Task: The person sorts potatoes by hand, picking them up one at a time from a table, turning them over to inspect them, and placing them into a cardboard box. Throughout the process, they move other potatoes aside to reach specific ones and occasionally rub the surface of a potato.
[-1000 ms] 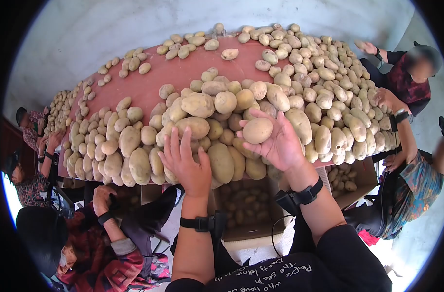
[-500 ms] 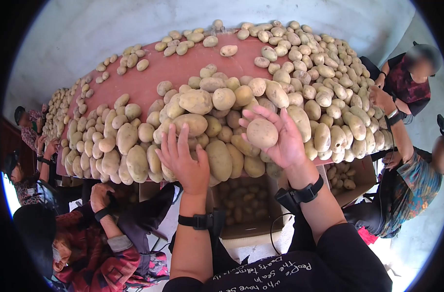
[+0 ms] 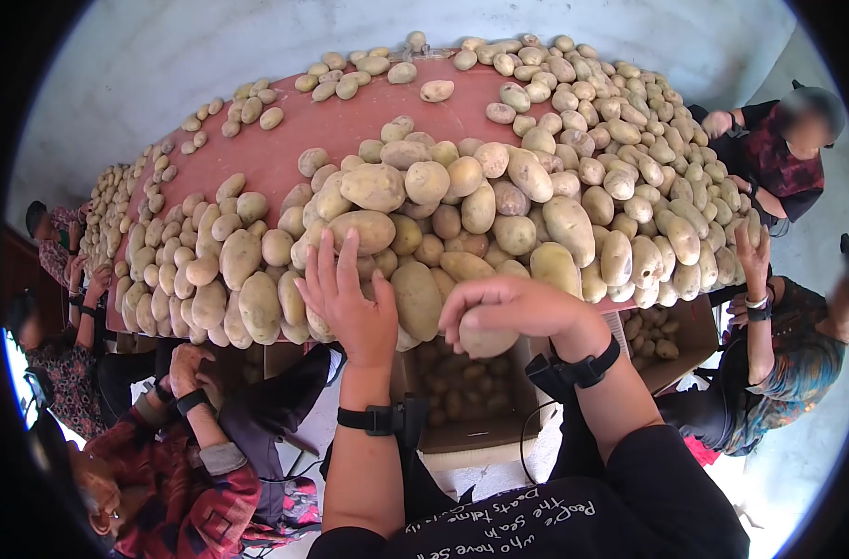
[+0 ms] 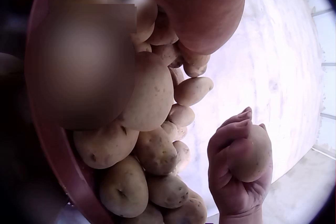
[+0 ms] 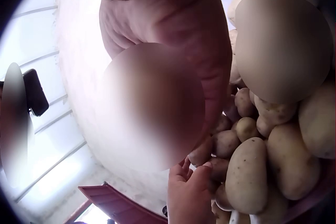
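My right hand holds a potato from above, back of the hand up, over the front edge of the heap. In the left wrist view that hand curls its fingers round the potato. My left hand lies against the front of the heap, fingers spread and pointing up, beside a large potato; no potato is seen in its grip. The right wrist view shows the left hand by the potatoes, and the right palm close up, partly blurred.
Potatoes cover much of a red table. Below its front edge stands a cardboard box holding potatoes, with another box to the right. Other people sit at both sides, one in a red patterned jacket at the near left.
The right hand has turned from palm up to palm down and come down nearer the table's front edge, still holding its potato. The left hand has barely moved.
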The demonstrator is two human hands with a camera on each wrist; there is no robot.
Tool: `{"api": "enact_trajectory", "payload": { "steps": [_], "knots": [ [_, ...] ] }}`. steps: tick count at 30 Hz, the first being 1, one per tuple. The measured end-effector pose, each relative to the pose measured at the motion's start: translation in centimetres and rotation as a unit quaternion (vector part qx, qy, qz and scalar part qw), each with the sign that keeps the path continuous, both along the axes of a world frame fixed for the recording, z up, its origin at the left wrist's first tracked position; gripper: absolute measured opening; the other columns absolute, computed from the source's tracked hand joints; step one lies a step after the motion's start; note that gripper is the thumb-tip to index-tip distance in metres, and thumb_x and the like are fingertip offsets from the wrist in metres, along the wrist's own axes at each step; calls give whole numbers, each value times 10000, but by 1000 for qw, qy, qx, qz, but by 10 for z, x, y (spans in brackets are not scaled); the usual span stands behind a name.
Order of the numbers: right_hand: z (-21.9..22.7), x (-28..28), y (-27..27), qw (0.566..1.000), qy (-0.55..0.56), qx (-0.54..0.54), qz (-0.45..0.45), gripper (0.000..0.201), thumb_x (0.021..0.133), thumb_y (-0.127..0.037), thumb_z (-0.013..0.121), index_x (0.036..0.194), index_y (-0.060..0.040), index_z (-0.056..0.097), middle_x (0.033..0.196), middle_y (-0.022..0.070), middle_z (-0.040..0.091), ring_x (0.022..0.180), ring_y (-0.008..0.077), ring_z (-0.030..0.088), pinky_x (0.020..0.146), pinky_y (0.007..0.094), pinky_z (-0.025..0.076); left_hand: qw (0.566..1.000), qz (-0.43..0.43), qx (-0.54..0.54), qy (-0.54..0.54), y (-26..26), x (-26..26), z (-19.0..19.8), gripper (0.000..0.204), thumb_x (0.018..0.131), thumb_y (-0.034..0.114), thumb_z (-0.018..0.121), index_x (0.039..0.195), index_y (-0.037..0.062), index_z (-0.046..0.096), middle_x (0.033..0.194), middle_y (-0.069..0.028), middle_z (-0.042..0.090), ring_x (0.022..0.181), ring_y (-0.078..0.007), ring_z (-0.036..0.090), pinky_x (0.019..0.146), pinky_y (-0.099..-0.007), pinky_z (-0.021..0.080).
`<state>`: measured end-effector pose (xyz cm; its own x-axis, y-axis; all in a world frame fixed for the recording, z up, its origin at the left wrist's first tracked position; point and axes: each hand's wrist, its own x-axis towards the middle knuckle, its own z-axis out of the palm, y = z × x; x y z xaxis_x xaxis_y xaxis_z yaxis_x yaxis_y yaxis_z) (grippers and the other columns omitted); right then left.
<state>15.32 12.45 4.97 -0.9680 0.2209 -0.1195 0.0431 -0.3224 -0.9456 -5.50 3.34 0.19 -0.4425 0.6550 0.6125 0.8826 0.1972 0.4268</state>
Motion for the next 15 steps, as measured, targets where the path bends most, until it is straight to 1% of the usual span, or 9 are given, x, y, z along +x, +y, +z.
{"api": "enact_trajectory", "payload": {
  "steps": [2, 6, 9, 12, 15],
  "knots": [
    [-3, -1, -1, 994, -38, 75, 70, 324, 974, -265, 599, 1150, 4, 635, 1053, 63, 683, 1014, 127, 632, 911, 294, 488, 1000, -2, 1, -4, -1, 0, 0, 638, 805, 93, 654, 1428, 163, 532, 1532, -98, 442, 1459, -358, 320, 1181, -599, 151],
    [-14, -4, 0, 971, -72, 194, 117, 338, 968, -305, 609, 1167, -35, 658, 1095, 59, 697, 1016, 138, 634, 911, 310, 490, 1000, -2, 7, -15, -1, -1, 1, 650, 804, 88, 664, 1434, 166, 525, 1527, -98, 447, 1456, -358, 326, 1181, -599, 155],
    [-9, -4, 0, 964, -117, 203, 125, 318, 978, -286, 606, 1167, -35, 657, 1066, 56, 698, 1023, 133, 632, 917, 302, 489, 1000, 11, -1, -15, -2, -2, 1, 666, 800, 85, 674, 1442, 167, 516, 1520, -108, 448, 1452, -362, 329, 1181, -598, 158],
    [-6, -9, -3, 985, -93, 139, 44, 307, 989, -246, 597, 1208, -33, 633, 1088, 60, 680, 1052, 133, 622, 932, 303, 488, 1000, 20, -6, -19, -3, -5, 0, 686, 790, 89, 688, 1448, 163, 507, 1505, -121, 457, 1449, -368, 331, 1178, -605, 158],
    [-6, -20, -4, 983, -33, 138, -116, 331, 996, -203, 586, 1269, -16, 581, 1146, 76, 647, 1098, 145, 604, 953, 309, 485, 1000, 24, -15, -11, -3, -6, 0, 715, 785, 95, 695, 1466, 161, 484, 1489, -129, 468, 1448, -374, 331, 1176, -613, 154]
  ]
}}
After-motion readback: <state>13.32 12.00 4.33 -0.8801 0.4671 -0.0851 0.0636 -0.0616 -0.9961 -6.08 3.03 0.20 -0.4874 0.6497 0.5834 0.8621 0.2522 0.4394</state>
